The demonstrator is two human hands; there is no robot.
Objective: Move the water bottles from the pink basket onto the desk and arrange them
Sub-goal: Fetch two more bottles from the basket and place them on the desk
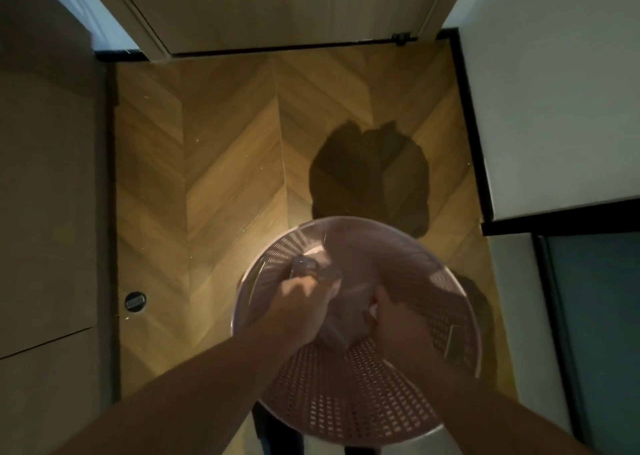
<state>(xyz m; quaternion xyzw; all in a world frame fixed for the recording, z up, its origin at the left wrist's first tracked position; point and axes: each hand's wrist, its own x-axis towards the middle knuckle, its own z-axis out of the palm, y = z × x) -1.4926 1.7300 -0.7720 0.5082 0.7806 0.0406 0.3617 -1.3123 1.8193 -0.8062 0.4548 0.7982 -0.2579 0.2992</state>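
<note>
A round pink basket (408, 378) with perforated walls stands on the wooden floor directly below me. Both my arms reach down into it. My left hand (301, 302) grips a clear water bottle (304, 268) near the basket's far left wall, its fingers curled round the bottle. My right hand (394, 319) is lower in the basket, curled round another clear bottle (337, 333) lying on the bottom. The picture is dim and blurred, so the bottles' shapes are hard to make out.
Herringbone wood floor (225, 163) lies ahead, with a closed door (284, 7) at the far end. A brown cabinet (45, 177) runs along the left. A white wall (554, 108) with black skirting and a glass panel (595, 333) stand on the right. A round floor socket (135, 301) sits left.
</note>
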